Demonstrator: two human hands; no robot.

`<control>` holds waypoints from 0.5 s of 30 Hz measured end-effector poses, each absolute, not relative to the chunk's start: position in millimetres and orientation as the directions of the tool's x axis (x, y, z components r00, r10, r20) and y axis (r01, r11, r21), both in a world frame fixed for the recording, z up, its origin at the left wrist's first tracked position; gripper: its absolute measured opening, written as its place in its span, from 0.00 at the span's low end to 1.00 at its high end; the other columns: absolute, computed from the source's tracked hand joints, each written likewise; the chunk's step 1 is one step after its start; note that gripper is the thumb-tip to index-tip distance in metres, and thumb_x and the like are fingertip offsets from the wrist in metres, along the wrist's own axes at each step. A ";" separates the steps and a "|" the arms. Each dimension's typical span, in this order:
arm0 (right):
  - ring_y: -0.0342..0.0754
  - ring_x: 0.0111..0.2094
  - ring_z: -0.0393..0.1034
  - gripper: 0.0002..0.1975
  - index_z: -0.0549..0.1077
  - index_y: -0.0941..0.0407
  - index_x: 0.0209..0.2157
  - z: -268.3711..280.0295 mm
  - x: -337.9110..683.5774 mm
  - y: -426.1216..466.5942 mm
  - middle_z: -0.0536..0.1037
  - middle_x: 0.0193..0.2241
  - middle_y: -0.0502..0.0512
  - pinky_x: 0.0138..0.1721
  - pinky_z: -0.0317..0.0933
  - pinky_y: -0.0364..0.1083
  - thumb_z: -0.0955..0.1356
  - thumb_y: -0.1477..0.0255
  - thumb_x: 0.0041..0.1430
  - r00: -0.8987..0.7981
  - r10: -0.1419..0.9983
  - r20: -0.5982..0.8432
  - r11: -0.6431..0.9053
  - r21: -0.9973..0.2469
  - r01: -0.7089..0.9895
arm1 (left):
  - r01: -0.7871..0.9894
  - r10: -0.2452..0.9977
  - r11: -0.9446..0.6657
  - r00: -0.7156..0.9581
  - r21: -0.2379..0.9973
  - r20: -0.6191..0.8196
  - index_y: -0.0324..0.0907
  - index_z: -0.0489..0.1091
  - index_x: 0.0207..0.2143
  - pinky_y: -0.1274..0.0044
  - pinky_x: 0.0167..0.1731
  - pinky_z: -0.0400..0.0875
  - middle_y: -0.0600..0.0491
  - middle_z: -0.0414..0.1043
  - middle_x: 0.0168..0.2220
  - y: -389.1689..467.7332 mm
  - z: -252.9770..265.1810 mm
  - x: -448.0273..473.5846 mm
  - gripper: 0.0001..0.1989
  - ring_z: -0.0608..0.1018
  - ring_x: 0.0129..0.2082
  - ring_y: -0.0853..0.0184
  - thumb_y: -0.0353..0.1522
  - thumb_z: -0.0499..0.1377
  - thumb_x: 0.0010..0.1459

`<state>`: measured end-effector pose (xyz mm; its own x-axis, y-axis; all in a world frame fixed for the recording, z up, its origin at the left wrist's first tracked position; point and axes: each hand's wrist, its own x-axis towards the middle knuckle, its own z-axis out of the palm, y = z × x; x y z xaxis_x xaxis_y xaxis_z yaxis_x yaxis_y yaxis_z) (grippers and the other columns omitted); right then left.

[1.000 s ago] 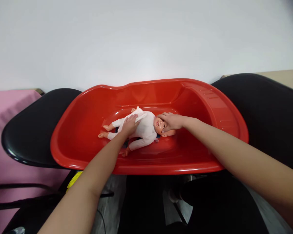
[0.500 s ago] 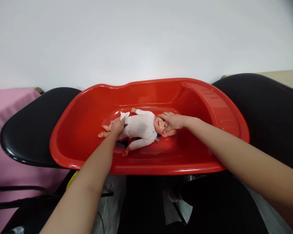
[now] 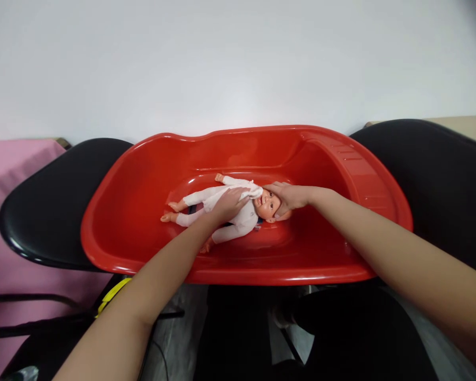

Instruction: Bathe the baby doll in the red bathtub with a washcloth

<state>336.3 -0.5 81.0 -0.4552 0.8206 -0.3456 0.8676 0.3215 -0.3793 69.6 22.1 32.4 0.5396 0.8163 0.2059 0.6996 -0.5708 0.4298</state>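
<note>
A baby doll (image 3: pixel 244 219) in a white outfit lies on its back in a red baby bathtub (image 3: pixel 241 276), head to the right and bare feet to the left. My left hand (image 3: pixel 230 203) is closed on a small white cloth (image 3: pixel 255 190), which lies over the doll's upper chest near its chin. Part of the doll's trunk is hidden under that hand. At the right, my right hand (image 3: pixel 289 197) is wrapped round the top of the doll's head, thumb on the near side and fingers on the far side.
The tub rests across a black chair seat (image 3: pixel 55 211) on the left and another black seat (image 3: pixel 432 185) on the right. Behind it rises a white wall (image 3: pixel 238 63). Pink cloth (image 3: pixel 8 174) hangs at the far left, and something yellow (image 3: pixel 113 295) shows beneath the tub.
My left hand has moved right with the white cloth, from the doll's hips up to its upper chest. My right hand has stayed on the head, and the doll lies much the same.
</note>
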 end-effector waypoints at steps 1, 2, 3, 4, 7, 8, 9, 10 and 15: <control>0.68 0.60 0.64 0.56 0.59 0.47 0.68 79.4 336.8 0.5 0.66 0.60 0.63 0.59 0.63 0.60 0.79 0.49 0.38 -0.459 0.820 -0.341 0.327 -0.380 0.865 | 0.682 0.769 -0.633 0.605 0.365 0.204 0.59 0.68 0.65 0.63 0.67 0.62 0.58 0.71 0.64 22.6 25.9 69.4 0.24 0.65 0.69 0.57 0.45 0.50 0.70; 0.68 0.60 0.64 0.56 0.59 0.47 0.67 78.3 337.0 1.2 0.66 0.59 0.63 0.58 0.64 0.60 0.79 0.50 0.38 -0.463 0.819 -0.338 0.330 -0.381 0.863 | 0.657 0.720 -0.691 0.663 0.301 0.204 0.56 0.67 0.67 0.63 0.68 0.59 0.56 0.68 0.66 23.8 19.8 67.5 0.25 0.63 0.70 0.57 0.43 0.49 0.71; 0.68 0.60 0.65 0.55 0.60 0.46 0.67 78.0 337.0 1.5 0.67 0.59 0.63 0.58 0.64 0.60 0.79 0.50 0.38 -0.464 0.819 -0.338 0.331 -0.383 0.863 | 0.635 0.678 -0.734 0.706 0.242 0.204 0.53 0.66 0.67 0.61 0.68 0.58 0.54 0.66 0.68 25.6 14.2 64.3 0.25 0.62 0.70 0.57 0.42 0.48 0.72; 0.68 0.60 0.65 0.55 0.60 0.46 0.67 78.3 336.7 1.4 0.67 0.59 0.62 0.58 0.64 0.61 0.79 0.49 0.38 -0.463 0.819 -0.340 0.328 -0.384 0.863 | 0.624 0.652 -0.758 0.729 0.191 0.207 0.51 0.65 0.68 0.60 0.68 0.56 0.52 0.63 0.69 27.8 9.6 60.4 0.25 0.62 0.70 0.57 0.41 0.47 0.73; 0.69 0.60 0.63 0.54 0.62 0.45 0.66 81.8 335.2 -0.5 0.67 0.59 0.62 0.57 0.64 0.61 0.79 0.48 0.38 -0.447 0.820 -0.358 0.306 -0.385 0.871 | 0.664 0.683 -0.730 0.701 0.160 0.207 0.49 0.63 0.68 0.58 0.68 0.54 0.49 0.60 0.71 35.5 1.5 48.2 0.24 0.61 0.70 0.57 0.41 0.48 0.73; 0.70 0.61 0.63 0.54 0.62 0.45 0.66 82.8 334.8 -1.2 0.67 0.59 0.62 0.57 0.64 0.61 0.79 0.48 0.37 -0.442 0.820 -0.365 0.300 -0.384 0.873 | 0.687 0.709 -0.705 0.677 0.173 0.196 0.49 0.62 0.69 0.59 0.68 0.54 0.50 0.60 0.71 38.0 0.4 44.6 0.25 0.61 0.70 0.58 0.41 0.48 0.73; 0.70 0.61 0.63 0.54 0.62 0.45 0.66 83.4 334.6 -1.7 0.67 0.59 0.62 0.57 0.64 0.61 0.79 0.47 0.37 -0.439 0.820 -0.368 0.296 -0.384 0.875 | 0.710 0.735 -0.678 0.653 0.191 0.183 0.49 0.62 0.69 0.60 0.69 0.53 0.51 0.59 0.71 40.2 -0.2 41.5 0.25 0.61 0.70 0.58 0.42 0.48 0.73; 0.70 0.61 0.63 0.54 0.61 0.45 0.66 83.6 334.7 -1.9 0.67 0.59 0.62 0.57 0.64 0.61 0.78 0.47 0.37 -0.438 0.820 -0.369 0.295 -0.384 0.875 | 0.730 0.759 -0.651 0.628 0.208 0.171 0.48 0.62 0.69 0.60 0.69 0.53 0.51 0.59 0.71 42.3 -0.5 38.6 0.25 0.61 0.70 0.59 0.43 0.48 0.74; 0.69 0.60 0.64 0.52 0.62 0.45 0.65 81.7 334.9 -0.7 0.67 0.58 0.62 0.56 0.65 0.60 0.78 0.48 0.38 -0.444 0.821 -0.359 0.300 -0.389 0.871 | 0.783 0.825 -0.565 0.544 0.259 0.155 0.50 0.63 0.68 0.59 0.69 0.53 0.51 0.62 0.70 49.6 2.0 25.4 0.25 0.63 0.69 0.58 0.44 0.47 0.73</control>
